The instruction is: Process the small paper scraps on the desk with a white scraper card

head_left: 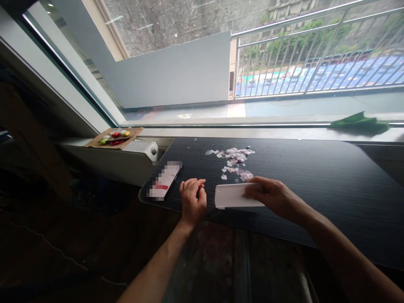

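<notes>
My right hand (271,191) grips the right end of a flat white rectangular box-like piece (232,195), thumb on top. The piece has a small dark dot near its upper left corner, and a little white tab shows at its lower left edge. My left hand (193,195) is just left of it near the table's front edge, fingers loosely bent and apart from the thumb, with nothing seen in it. Beyond the white piece lies a loose pile of small pale paper-like pieces (236,156), some with pinkish print.
The dark wood-grain table (303,176) stands against a window sill. A partly blurred white and red pack (166,181) lies at its left end. Past that are a white radiator (142,148) and cardboard (134,133) with colourful items. A green leaf-like thing (360,123) rests on the sill.
</notes>
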The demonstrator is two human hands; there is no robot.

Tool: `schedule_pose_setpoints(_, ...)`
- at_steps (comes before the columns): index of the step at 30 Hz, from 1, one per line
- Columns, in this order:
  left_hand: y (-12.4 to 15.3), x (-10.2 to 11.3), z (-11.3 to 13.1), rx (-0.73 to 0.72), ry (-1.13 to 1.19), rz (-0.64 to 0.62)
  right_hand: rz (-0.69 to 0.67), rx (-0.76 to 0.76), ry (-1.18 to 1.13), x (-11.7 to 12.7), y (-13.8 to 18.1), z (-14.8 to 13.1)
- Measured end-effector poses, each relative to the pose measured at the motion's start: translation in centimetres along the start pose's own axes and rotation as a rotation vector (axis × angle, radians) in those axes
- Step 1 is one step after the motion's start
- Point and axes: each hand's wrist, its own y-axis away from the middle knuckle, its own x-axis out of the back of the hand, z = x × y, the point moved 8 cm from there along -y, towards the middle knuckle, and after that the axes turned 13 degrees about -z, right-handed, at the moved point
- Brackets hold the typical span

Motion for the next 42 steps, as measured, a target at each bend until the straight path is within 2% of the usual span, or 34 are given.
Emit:
schedule_pose_setpoints(7,0.0,0.1,0.5,-0.024,0.009,-0.027,0.052,-0.181,0.017,4.6,5.8,4.0)
schedule_pose_setpoints(11,0.0,0.1,0.4,-0.030,-0.002,-0.027,0.127,-0.116,0.042,4.5,4.9,2.7)
schedule_pose_setpoints(14,-0.1,0.1,0.2,-0.024,-0.016,-0.027,0.067,-0.062,0.080,3.0,3.1,1.1)
schedule_pose_setpoints(17,-0.1,0.3,0.2,-0.033,-0.018,-0.018,0.015,-0.064,0.076,2.7,3.2,1.0)
schedule_pose_setpoints(19,-0.1,0.3,0.3,-0.034,-0.016,-0.019,0.022,-0.090,0.069,3.5,4.6,1.6)
schedule_pose_setpoints(22,-0.2,0.2,0.3,-0.026,-0.026,-0.042,0.100,-0.150,0.075,5.8,7.2,2.8)
schedule_pose_setpoints(25,-0.2,0.2,0.4,-0.031,-0.032,-0.053,0.139,-0.190,-0.010,7.1,8.2,4.0)
schedule_pose_setpoints(30,-0.2,0.4,0.5,-0.061,-0.035,-0.021,0.123,-0.179,-0.054,6.8,6.3,5.3)
schedule_pose_setpoints(36,-0.3,0.5,0.5,-0.064,-0.043,-0.018,-0.073,-0.203,-0.206,4.6,3.8,5.4)
schedule_pose_setpoints(42,-0.3,0.6,0.5,-0.075,-0.040,-0.004,-0.193,-0.204,-0.167,4.5,2.8,5.8)
